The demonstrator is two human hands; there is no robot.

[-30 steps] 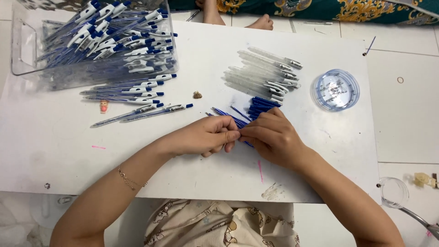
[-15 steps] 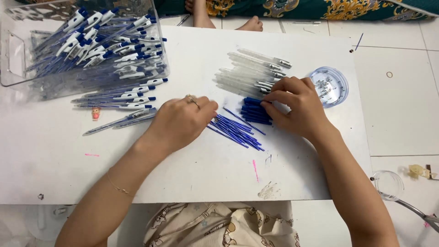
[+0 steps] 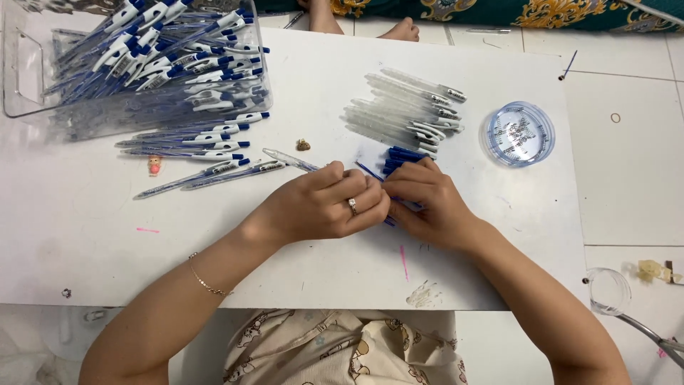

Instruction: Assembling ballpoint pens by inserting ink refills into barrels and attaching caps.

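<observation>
Pen barrel [image 3: 288,160], clear, is pinched in the closed fingers of the left hand [image 3: 324,207] near the table's [image 3: 85,264] middle. Touching it, the right hand [image 3: 427,203] grips a blue refill [image 3: 370,172], fingers closed, just before the refill pile [image 3: 402,157].

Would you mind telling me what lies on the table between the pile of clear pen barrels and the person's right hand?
In the head view, a small heap of blue refills lies between the clear pen barrels and the right hand.

Both hands [image 3: 377,203] pinch a clear pen barrel [image 3: 288,159].
</observation>
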